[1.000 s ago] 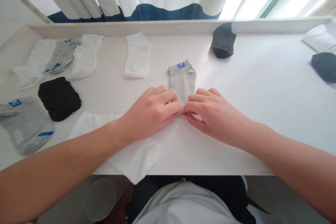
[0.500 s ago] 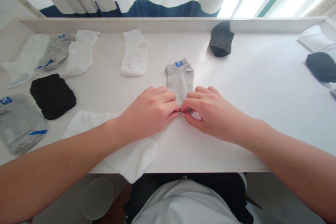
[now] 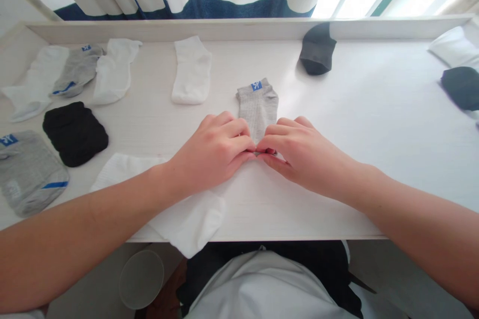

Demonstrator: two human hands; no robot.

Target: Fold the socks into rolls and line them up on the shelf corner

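Observation:
A grey sock [image 3: 258, 106] with a blue tag at its far end lies flat in the middle of the white table [image 3: 374, 124]. My left hand [image 3: 213, 152] and my right hand [image 3: 299, 152] meet at the sock's near end, fingers curled and pinching its edge between them. The near end of the sock is hidden under my fingers. A white sock [image 3: 179, 209] lies under my left forearm and hangs over the table's front edge.
More socks lie around: a white one [image 3: 191, 71] behind my left hand, white and grey ones [image 3: 75, 72] at far left, a black one [image 3: 75, 132], a grey one [image 3: 28, 172], a dark grey one [image 3: 317, 50] against the back rail, others at far right [image 3: 462, 87].
Both hands stay pinched on the grey sock's near end; they have shifted slightly away from me along with it. The view has tilted a little.

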